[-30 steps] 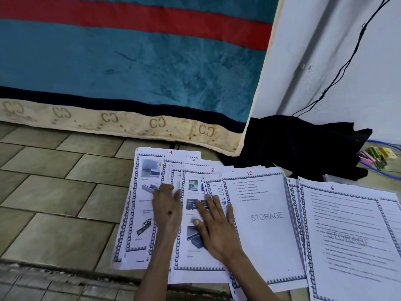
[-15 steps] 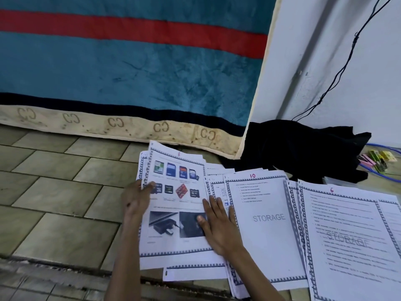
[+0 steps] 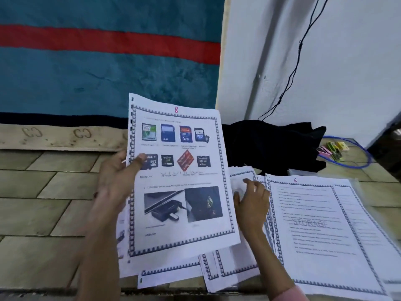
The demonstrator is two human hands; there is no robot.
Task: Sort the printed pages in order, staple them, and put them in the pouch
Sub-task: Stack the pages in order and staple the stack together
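My left hand (image 3: 118, 181) grips the left edge of a printed page marked 8 (image 3: 180, 181), thumb on its front, and holds it lifted and tilted above the floor; it shows memory cards and USB photos. More sheets seem to lie behind it. My right hand (image 3: 251, 198) rests with spread fingers on the fanned pages (image 3: 230, 270) lying on the floor. To the right lies a text page marked 6 (image 3: 314, 231) with a STORAGE watermark, on top of other sheets. No stapler or pouch can be picked out.
A teal blanket (image 3: 104, 68) with a red stripe hangs behind. A black cloth (image 3: 271, 144) lies against the white wall, a black cable (image 3: 293, 66) above it. Coloured small items (image 3: 332, 148) and a blue cord (image 3: 358, 157) sit at the right. Tiled floor (image 3: 43, 203) lies to the left.
My left hand has picked page 8 up from the pile and raised it toward the camera. My right hand has slid right across the floor pages. The view has shifted right.
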